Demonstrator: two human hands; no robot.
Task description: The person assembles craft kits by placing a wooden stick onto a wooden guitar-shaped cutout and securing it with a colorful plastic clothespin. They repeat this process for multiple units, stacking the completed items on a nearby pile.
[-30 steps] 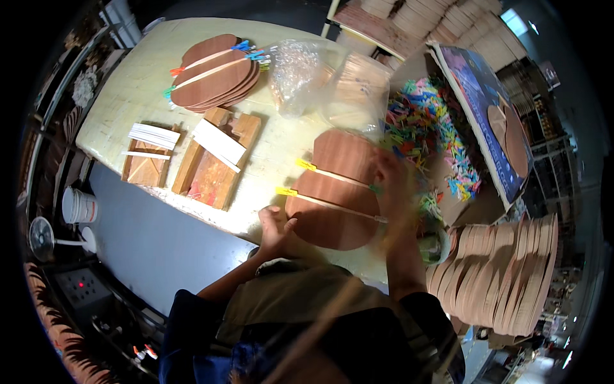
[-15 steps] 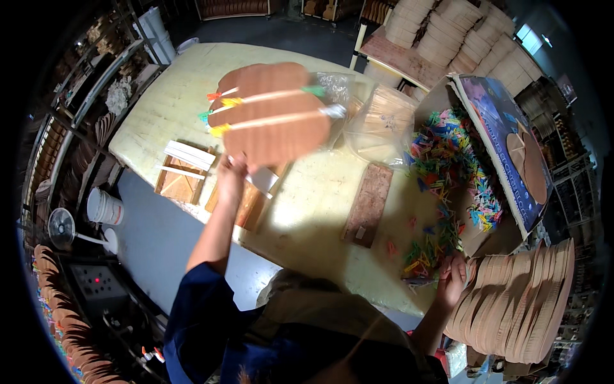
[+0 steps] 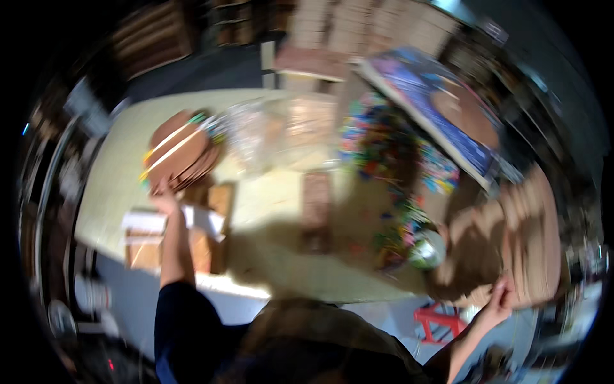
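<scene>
At the left of the table, a brown guitar-shaped wooden board [image 3: 176,144] with two pale strips and coloured clips at their ends lies over several similar boards. My left hand [image 3: 165,197] is closed on its near edge. On the right stands a thick row of thin brown wooden boards [image 3: 531,237] on edge. My right hand [image 3: 500,302] is at its lower near edge, fingers pinched on one of these boards, though motion blurs the grip. A pale round object [image 3: 427,248], too blurred to name, sits beside the row.
A tipped carton [image 3: 422,109] spills many coloured clips [image 3: 384,137] onto the table [image 3: 268,198]. Clear bags of strips [image 3: 310,121], a brown block [image 3: 315,211] and wooden trays with white pieces [image 3: 144,224] lie around. A red stool [image 3: 438,323] stands below.
My left hand has brought the clipped board down and left onto the others. My right hand has moved from beside the clips to the board row's lower edge. The whole view has turned right.
</scene>
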